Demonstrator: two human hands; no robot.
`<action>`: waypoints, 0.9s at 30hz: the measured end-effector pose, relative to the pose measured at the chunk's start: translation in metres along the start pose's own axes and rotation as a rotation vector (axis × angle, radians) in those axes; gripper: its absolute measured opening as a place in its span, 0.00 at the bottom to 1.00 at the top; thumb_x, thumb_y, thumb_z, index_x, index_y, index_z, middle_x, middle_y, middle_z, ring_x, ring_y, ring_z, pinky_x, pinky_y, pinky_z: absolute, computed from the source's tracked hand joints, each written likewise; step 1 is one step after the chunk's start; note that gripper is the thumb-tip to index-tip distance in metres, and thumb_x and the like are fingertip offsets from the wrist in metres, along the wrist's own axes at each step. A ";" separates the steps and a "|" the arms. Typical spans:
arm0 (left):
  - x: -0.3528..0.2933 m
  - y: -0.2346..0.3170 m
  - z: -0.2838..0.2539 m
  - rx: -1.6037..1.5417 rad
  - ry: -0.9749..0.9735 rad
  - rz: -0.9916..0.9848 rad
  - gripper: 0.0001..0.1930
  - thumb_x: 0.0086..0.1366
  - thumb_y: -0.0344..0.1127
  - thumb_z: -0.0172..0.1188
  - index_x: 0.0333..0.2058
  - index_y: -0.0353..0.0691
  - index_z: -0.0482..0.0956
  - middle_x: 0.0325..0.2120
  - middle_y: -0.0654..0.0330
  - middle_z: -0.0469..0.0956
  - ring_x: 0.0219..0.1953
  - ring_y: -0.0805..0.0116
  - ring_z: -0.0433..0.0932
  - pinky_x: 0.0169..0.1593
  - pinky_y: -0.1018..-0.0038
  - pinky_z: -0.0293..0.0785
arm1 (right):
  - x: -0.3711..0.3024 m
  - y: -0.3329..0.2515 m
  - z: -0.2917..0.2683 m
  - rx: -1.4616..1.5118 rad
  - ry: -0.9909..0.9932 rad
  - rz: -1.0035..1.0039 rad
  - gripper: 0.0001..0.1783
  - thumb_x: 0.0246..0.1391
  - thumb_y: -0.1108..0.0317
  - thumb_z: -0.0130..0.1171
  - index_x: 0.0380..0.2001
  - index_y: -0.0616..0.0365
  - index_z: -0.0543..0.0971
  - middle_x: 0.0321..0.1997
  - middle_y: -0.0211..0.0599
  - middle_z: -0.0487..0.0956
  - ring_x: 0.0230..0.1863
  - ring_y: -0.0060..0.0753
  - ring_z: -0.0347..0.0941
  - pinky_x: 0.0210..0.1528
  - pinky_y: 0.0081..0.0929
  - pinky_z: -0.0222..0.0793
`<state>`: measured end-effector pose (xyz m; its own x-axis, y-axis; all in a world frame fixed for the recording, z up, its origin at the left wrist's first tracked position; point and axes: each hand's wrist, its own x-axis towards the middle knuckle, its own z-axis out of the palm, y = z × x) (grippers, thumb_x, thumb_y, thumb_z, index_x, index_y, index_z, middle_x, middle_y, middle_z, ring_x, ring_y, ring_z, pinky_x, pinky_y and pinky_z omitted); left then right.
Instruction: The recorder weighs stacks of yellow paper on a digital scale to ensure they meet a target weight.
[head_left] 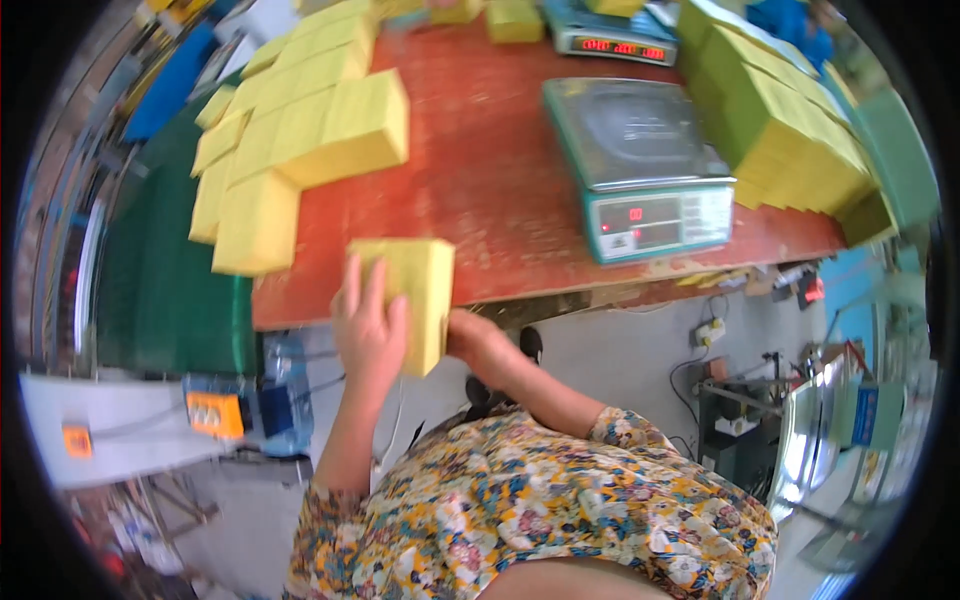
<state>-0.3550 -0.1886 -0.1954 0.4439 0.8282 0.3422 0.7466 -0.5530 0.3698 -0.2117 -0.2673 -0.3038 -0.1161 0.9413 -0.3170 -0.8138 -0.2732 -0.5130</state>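
Yellow floral short-sleeved top, bare forearms

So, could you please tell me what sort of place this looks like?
Probably a small packing or weighing workshop. A worn red table carries two digital scales, with stacks of yellow blocks on both sides, and both hands hold one yellow block at its edge.

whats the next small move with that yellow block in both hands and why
Probably carry the yellow block forward and right onto the scale. Left hand and right hand grip it at the red table edge, and the scale's platform is bare.
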 end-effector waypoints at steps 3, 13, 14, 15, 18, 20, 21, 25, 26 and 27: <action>-0.024 -0.020 0.007 -0.229 0.118 -0.135 0.24 0.70 0.37 0.50 0.62 0.36 0.67 0.65 0.48 0.62 0.60 0.50 0.68 0.62 0.60 0.65 | -0.039 -0.032 0.020 -0.382 0.079 -0.072 0.28 0.62 0.60 0.57 0.61 0.65 0.68 0.58 0.38 0.74 0.58 0.29 0.70 0.62 0.28 0.63; 0.107 0.164 0.098 -2.103 -0.241 -0.562 0.22 0.72 0.41 0.51 0.59 0.35 0.65 0.52 0.54 0.73 0.51 0.65 0.76 0.50 0.67 0.78 | -0.117 -0.269 0.036 -1.356 0.199 -1.211 0.40 0.59 0.47 0.55 0.65 0.67 0.63 0.70 0.58 0.59 0.71 0.57 0.54 0.71 0.45 0.48; 0.128 0.195 0.105 -2.016 -0.253 -0.476 0.24 0.72 0.43 0.51 0.61 0.38 0.64 0.54 0.54 0.72 0.54 0.63 0.75 0.55 0.64 0.77 | -0.119 -0.291 0.035 -1.529 0.303 -1.258 0.41 0.58 0.46 0.55 0.65 0.66 0.63 0.69 0.59 0.60 0.69 0.61 0.55 0.69 0.50 0.50; 0.150 0.216 0.118 -2.090 -0.299 -0.388 0.26 0.72 0.47 0.49 0.63 0.41 0.62 0.58 0.56 0.69 0.58 0.62 0.71 0.59 0.60 0.72 | -0.118 -0.310 0.031 -1.643 0.371 -1.266 0.41 0.57 0.46 0.56 0.64 0.66 0.63 0.68 0.59 0.61 0.69 0.62 0.56 0.68 0.52 0.51; 0.194 0.264 0.140 -2.195 -0.335 -0.365 0.28 0.73 0.51 0.47 0.65 0.44 0.60 0.61 0.58 0.67 0.62 0.61 0.68 0.63 0.58 0.69 | -0.104 -0.357 0.020 -1.796 0.467 -1.218 0.38 0.59 0.48 0.54 0.63 0.67 0.64 0.68 0.56 0.63 0.69 0.58 0.58 0.68 0.47 0.53; 0.208 0.293 0.147 -2.273 -0.315 -0.514 0.26 0.73 0.50 0.46 0.65 0.45 0.60 0.61 0.59 0.67 0.62 0.61 0.69 0.61 0.60 0.71 | -0.091 -0.386 0.009 -1.968 0.573 -1.185 0.33 0.58 0.51 0.55 0.60 0.63 0.69 0.63 0.53 0.69 0.66 0.55 0.62 0.64 0.47 0.58; 0.210 0.300 0.160 -2.278 -0.302 -0.521 0.26 0.73 0.50 0.46 0.65 0.45 0.60 0.61 0.59 0.67 0.62 0.61 0.69 0.61 0.60 0.71 | -0.083 -0.400 0.002 -1.974 0.559 -1.178 0.33 0.58 0.51 0.55 0.60 0.63 0.69 0.63 0.53 0.69 0.66 0.55 0.62 0.64 0.47 0.58; 0.193 0.290 0.180 -2.285 -0.114 -0.784 0.26 0.75 0.52 0.41 0.63 0.43 0.61 0.61 0.58 0.67 0.62 0.60 0.68 0.63 0.60 0.68 | -0.046 -0.418 -0.017 -1.980 0.425 -1.105 0.29 0.53 0.53 0.62 0.53 0.59 0.74 0.57 0.44 0.75 0.60 0.49 0.68 0.59 0.45 0.62; 0.185 0.283 0.177 -2.327 -0.192 -0.872 0.27 0.75 0.53 0.40 0.63 0.41 0.62 0.61 0.55 0.67 0.62 0.59 0.68 0.63 0.59 0.68 | -0.043 -0.417 -0.019 -2.035 0.391 -1.105 0.30 0.51 0.53 0.63 0.54 0.58 0.74 0.57 0.45 0.74 0.60 0.49 0.68 0.60 0.45 0.62; 0.173 0.275 0.169 -2.367 -0.260 -0.957 0.27 0.75 0.53 0.40 0.62 0.39 0.63 0.62 0.53 0.67 0.62 0.59 0.69 0.63 0.59 0.68 | -0.042 -0.412 -0.017 -2.088 0.347 -1.109 0.31 0.48 0.54 0.65 0.54 0.58 0.74 0.58 0.45 0.74 0.61 0.49 0.68 0.61 0.46 0.61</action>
<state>0.0108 -0.1824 -0.1807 0.6398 0.6804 -0.3573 -0.6600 0.7246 0.1981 0.1382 -0.1979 -0.0926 0.0248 0.8222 0.5687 0.9595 0.1402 -0.2444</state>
